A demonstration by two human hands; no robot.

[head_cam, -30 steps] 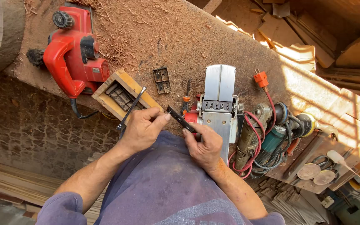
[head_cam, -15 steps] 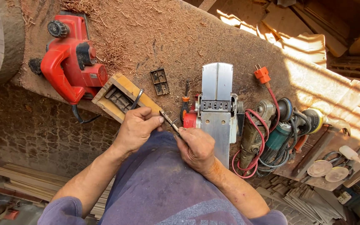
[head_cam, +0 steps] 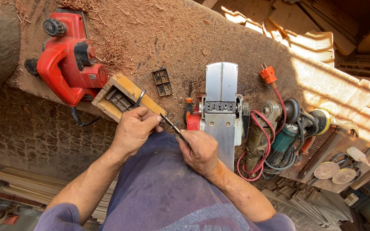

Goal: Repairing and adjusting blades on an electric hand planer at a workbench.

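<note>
Both hands meet at the near edge of a sawdust-covered workbench (head_cam: 185, 38). My right hand (head_cam: 200, 150) grips a thin dark metal strip (head_cam: 171, 124) that slants up to the left. My left hand (head_cam: 134, 128) pinches the strip's upper end with its fingertips. Just beyond the left hand lies a small open wooden box (head_cam: 124, 96) with dark metal parts inside. An upturned silver and red electric planer (head_cam: 219, 111) lies right beside my right hand.
A red electric planer (head_cam: 67, 60) sits at the far left of the bench. A small black slotted plate (head_cam: 162, 82) and an orange-handled screwdriver (head_cam: 188, 102) lie in the middle. Angle grinders (head_cam: 279, 128) with tangled red cables and an orange plug (head_cam: 268, 75) crowd the right.
Both hands have drawn closer together along the dark strip, and the left hand's fingers have closed on its upper end. The view has tilted slightly.
</note>
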